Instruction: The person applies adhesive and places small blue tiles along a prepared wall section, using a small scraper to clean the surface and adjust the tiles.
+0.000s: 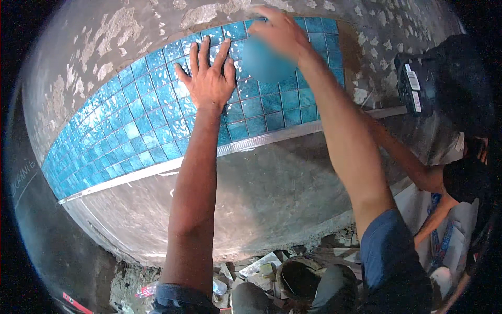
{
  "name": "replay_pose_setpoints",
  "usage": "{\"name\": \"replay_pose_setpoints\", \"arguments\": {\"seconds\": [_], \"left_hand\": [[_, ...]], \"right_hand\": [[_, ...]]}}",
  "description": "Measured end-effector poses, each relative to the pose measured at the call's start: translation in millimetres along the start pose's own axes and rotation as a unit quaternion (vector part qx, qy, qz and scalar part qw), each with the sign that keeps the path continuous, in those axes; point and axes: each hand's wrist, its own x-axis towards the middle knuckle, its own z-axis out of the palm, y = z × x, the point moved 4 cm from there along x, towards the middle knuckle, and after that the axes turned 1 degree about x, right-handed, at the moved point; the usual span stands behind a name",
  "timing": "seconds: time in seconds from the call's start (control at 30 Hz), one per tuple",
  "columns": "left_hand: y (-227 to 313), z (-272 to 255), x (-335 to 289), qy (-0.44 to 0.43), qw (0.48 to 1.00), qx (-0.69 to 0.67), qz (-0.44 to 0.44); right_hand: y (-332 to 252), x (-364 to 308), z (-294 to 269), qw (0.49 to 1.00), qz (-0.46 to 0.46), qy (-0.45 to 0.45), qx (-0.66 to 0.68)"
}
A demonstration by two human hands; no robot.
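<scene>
Blue-green glossy tiles point(149, 112) cover a band of the wall in a grid. My left hand point(212, 78) lies flat on them near the middle, fingers spread. Farther right, at the upper edge of the tiles, is my right hand point(282, 34), somewhat blurred, its fingers apart and pointing left. Nothing shows in its grasp. Just below it a round patch of the tiles is smeared, so the joints there cannot be made out. A pale metal strip point(251, 143) runs along the tiles' lower edge.
Bare grey wall point(251, 183) lies below the strip; rough, chipped plaster point(120, 31) is above. A co-worker's arm point(413, 162) reaches in from the right, below a dark case point(415, 86). Rubble point(264, 264) and a bucket point(285, 277) sit by my knees.
</scene>
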Motion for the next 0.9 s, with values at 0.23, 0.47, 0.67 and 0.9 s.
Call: {"name": "replay_pose_setpoints", "arguments": {"seconds": [0.23, 0.47, 0.67, 0.9], "left_hand": [[-0.7, -1.3, -0.2, -0.002, 1.000, -0.002, -0.005], [-2.4, -1.8, 0.2, 0.008, 0.999, -0.035, -0.010], [-5.8, -3.4, -2.4, -0.010, 1.000, -0.015, -0.006], [-5.3, -4.7, -0.4, -0.014, 1.000, -0.016, -0.011]], "right_hand": [[14.1, 36.9, 15.5, 0.981, -0.044, -0.124, -0.146], [19.5, 43.9, 26.8, 0.986, -0.038, -0.138, -0.086], [10.9, 41.8, 23.7, 0.983, -0.027, -0.143, -0.108], [3.2, 48.5, 47.6, 0.982, -0.120, -0.138, -0.039]]}}
